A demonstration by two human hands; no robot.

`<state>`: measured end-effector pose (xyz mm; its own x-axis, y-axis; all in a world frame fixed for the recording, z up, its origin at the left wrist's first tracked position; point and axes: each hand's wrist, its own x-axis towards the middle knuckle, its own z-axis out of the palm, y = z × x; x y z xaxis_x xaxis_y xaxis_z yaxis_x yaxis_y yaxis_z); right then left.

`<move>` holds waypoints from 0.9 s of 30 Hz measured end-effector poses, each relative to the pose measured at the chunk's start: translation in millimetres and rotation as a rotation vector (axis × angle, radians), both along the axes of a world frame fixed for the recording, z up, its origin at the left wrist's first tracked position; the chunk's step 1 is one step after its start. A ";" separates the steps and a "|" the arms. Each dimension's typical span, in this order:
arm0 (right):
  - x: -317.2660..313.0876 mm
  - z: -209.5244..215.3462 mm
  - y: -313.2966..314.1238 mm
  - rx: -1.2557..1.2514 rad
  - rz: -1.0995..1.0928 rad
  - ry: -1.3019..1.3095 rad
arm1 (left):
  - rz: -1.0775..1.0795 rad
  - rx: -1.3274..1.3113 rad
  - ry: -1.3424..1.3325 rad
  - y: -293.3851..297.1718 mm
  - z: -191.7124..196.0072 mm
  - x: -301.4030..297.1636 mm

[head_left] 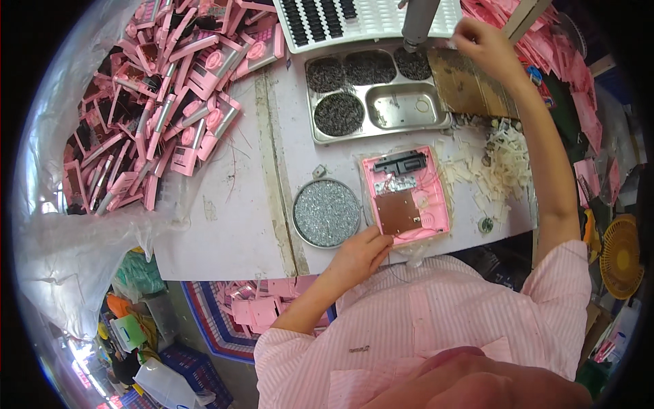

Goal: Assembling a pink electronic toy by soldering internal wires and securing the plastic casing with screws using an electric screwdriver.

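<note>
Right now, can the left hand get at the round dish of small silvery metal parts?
Probably yes: the left hand is at the open pink casing's lower-left corner, close to the round dish, and nothing appears to stand between them. It would likely have to leave the casing.

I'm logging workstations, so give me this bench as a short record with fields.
Left hand: at the near left corner of the pink casing
Right hand: right of the grey cylindrical tool; grip unclear
Casing state: open, brown board inside
Metal tray: dark bits in four compartments
Round dish: silvery bits
Left side: heap of pink units
</note>
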<state>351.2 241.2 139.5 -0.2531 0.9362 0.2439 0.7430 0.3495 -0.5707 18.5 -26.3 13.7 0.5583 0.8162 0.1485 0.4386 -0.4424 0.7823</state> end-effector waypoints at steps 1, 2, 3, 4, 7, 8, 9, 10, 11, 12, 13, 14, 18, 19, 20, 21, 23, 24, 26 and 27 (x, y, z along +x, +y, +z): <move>-26.7 16.1 2.9 -0.095 0.083 -0.247 | 0.014 0.001 -0.004 -0.8 0.6 -1.8; -57.5 24.3 1.2 -0.186 0.179 -0.495 | 0.042 -0.002 -0.006 -5.2 2.6 -4.1; -81.7 16.7 -27.1 0.138 0.335 -0.385 | 0.059 -0.005 -0.020 -7.9 2.7 -4.3; -112.4 23.9 -23.5 -0.024 0.605 -0.329 | 0.070 -0.019 -0.016 -11.5 0.7 -6.4; -168.0 -34.4 33.0 0.510 0.177 -0.284 | 0.048 -0.045 -0.020 -6.5 2.2 -1.6; -180.4 -29.7 55.2 0.500 0.086 -0.313 | 0.047 -0.044 -0.023 -8.3 2.8 -2.5; -170.2 -44.0 97.3 0.598 0.016 -0.393 | 0.025 -0.036 -0.030 -5.1 4.2 -0.1; -175.7 -46.7 109.3 0.603 0.012 -0.498 | 0.031 -0.034 -0.030 -4.8 4.1 -1.1; -182.2 -45.3 112.4 0.562 0.009 -0.509 | 0.045 -0.039 -0.032 -7.3 3.1 -2.3; -186.3 -42.9 114.5 0.521 0.003 -0.521 | 0.056 -0.043 -0.033 -9.4 1.6 -3.6; -189.8 -43.0 116.5 0.479 -0.007 -0.535 | 0.063 -0.047 -0.034 -10.6 0.4 -5.2; -187.8 -45.2 123.5 0.529 0.008 -0.569 | 0.064 -0.041 -0.033 -9.9 -0.1 -5.5; -165.7 -45.6 129.9 0.665 0.011 -0.617 | 0.046 0.016 -0.025 -3.0 -2.6 0.1; -161.2 -39.7 123.6 0.673 0.003 -0.601 | 0.042 0.028 -0.017 -1.6 -3.9 2.7; -168.0 -29.9 106.1 0.620 0.025 -0.557 | 0.045 0.008 -0.028 -2.9 -7.0 2.7; -167.9 -20.4 83.9 0.565 0.042 -0.515 | 0.044 -0.012 -0.040 -2.2 -7.8 2.3; -161.3 7.7 -23.2 0.335 0.213 -0.216 | 0.090 -0.032 -0.034 -9.1 -8.8 -5.6; -155.2 12.8 -77.6 0.202 0.280 -0.061 | 0.130 -0.046 -0.016 -17.8 -9.0 -10.7; -100.5 -3.3 -151.3 0.033 0.335 0.029 | 0.086 -0.034 -0.055 -9.5 -5.9 -3.4; -80.2 -20.0 -176.6 0.007 0.434 0.037 | 0.071 -0.034 -0.060 -7.5 -5.3 -1.4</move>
